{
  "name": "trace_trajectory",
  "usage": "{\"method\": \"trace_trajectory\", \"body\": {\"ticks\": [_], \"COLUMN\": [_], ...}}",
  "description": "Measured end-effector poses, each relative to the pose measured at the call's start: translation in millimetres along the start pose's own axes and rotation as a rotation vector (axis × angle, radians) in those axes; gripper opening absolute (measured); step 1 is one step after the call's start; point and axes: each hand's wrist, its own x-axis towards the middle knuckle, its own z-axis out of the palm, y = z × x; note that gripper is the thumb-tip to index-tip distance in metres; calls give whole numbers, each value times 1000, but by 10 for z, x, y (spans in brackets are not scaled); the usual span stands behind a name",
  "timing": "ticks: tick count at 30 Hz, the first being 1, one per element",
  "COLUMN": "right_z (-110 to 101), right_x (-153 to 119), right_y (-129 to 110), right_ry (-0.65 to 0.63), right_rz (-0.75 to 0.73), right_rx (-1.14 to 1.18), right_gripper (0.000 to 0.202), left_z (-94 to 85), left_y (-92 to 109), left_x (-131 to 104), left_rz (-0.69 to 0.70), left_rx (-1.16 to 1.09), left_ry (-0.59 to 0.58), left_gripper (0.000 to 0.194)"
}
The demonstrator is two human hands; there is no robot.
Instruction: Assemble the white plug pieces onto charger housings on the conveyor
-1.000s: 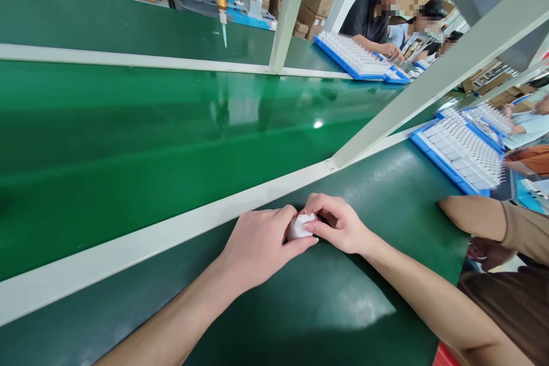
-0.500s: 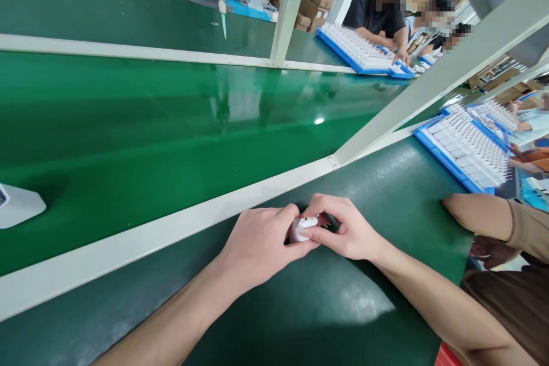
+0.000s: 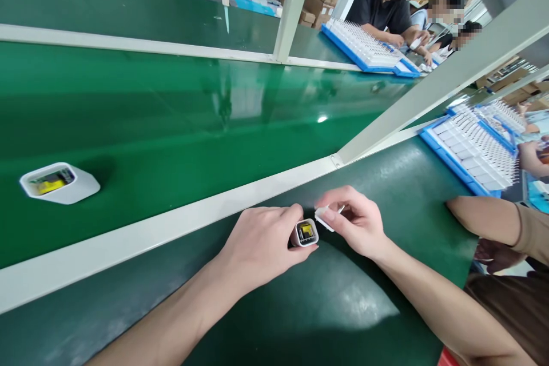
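Note:
My left hand (image 3: 268, 243) is wrapped round a white charger housing (image 3: 316, 237). The housing's end faces me uncovered, showing yellow and dark electronic parts inside. Just to its right, my right hand (image 3: 358, 220) pinches a white end cap (image 3: 325, 219) between thumb and fingers. A thin metal pin sticks up from the cap near the fingertips. Cap and housing are apart by a small gap. Both hands are low over the dark green tabletop (image 3: 343, 291). Most of the housing's body is hidden in my left palm.
Another open white housing (image 3: 81, 186) with yellow parts inside lies on the green conveyor belt (image 3: 180, 154). A pale metal rail (image 3: 171, 218) and slanted post (image 3: 386, 108) border the belt. Blue trays of white pronged pieces (image 3: 467, 151) stand at right. A co-worker's elbow (image 3: 480, 214) is close by.
The end cap has come away from the housing, drawn right and held in my right hand, uncovering the parts inside. The housing on the belt has moved right into fuller view.

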Motion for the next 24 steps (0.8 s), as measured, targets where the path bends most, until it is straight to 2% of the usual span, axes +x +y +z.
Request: {"method": "trace_trajectory", "body": {"ticks": [3,5,9,11,16,24], "right_z": [-72,-110,-117,-89,-47,-70], "right_x": [37,59,73,76,82,38], "right_y": [-72,-112,-147,-144,-153,-204], "right_ry": [-157,-250,-238,-240,-306,-329], "right_rz": [42,56,-184,-278,-296,-334], "right_rx": [234,271,-186,-374,-461,-550], "right_gripper": [22,29,20,23,24,19], "left_z": [-1,5,23,32,56,85], "left_y": [-1,-5,-6,-5,-3,-9], "left_x": [3,5,6,5,-4,-12], "left_rz": [-5,-1,7,15,42,47], "left_rx": [-11,-9,31,46,40,30], "left_ry": [9,17,15,28,89,102], "left_gripper": [30,29,32,31,31,26]}}
